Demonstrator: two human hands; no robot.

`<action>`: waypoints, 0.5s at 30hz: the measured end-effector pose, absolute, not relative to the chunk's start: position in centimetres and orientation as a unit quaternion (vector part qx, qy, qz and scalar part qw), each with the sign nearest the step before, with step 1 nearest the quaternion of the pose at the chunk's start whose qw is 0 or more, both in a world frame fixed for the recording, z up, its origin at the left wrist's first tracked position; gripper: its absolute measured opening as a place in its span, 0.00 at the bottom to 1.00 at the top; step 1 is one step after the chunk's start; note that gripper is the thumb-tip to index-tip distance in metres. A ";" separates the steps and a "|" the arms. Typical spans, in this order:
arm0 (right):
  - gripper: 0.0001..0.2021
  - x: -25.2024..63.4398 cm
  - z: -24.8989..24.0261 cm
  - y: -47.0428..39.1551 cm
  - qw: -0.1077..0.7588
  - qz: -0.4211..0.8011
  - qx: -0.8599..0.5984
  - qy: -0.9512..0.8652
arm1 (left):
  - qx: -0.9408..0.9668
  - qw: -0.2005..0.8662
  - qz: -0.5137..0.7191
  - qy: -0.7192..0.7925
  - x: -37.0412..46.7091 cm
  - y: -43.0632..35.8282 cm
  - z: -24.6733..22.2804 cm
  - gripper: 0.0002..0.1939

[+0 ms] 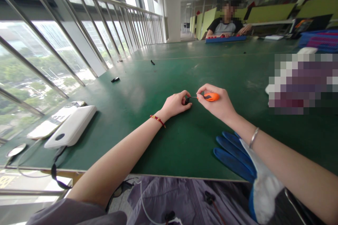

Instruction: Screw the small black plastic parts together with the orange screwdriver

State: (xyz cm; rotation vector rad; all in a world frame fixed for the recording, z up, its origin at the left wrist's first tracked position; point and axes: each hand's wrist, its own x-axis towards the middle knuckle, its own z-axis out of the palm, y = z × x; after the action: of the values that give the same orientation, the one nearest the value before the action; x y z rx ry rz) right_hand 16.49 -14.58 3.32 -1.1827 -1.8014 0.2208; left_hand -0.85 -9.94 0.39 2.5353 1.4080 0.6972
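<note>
Over the middle of the green table (126, 140), my left hand (176, 104) pinches a small black piece (187, 101) between thumb and fingers. Just to its right, my right hand (217, 102) is wrapped round the orange and black handle of a screwdriver (211, 96). The thin shaft points left, and its tip meets the black piece or lies very near it; the exact contact is too small to tell. A blue and white glove (237, 153) lies under my right forearm at the table's front edge.
A white power bank (71, 126) and a phone (56, 119) lie at the left, beside a metal railing. Small black parts (115, 79) are scattered farther back. Across the table sits a person (224, 24) behind a blue tray (226, 39). A blue basket (318, 42) stands at the far right.
</note>
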 end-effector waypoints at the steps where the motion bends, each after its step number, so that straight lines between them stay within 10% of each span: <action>1: 0.03 16.5 3.3 -14.6 0.468 0.089 -0.483 -0.734 | 0.850 0.079 0.230 0.468 -0.8 -10.0 0.4 0.14; 15: 0.03 16.6 3.3 -14.5 0.467 0.096 -0.484 -0.734 | 0.851 0.011 0.246 0.463 -1.0 -9.6 0.0 0.11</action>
State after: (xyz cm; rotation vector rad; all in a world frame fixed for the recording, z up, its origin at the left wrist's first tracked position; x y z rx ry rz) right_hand 16.57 -14.49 3.28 -1.1868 -1.8016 0.2347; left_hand -0.97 -9.62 0.00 2.6565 1.4447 0.7677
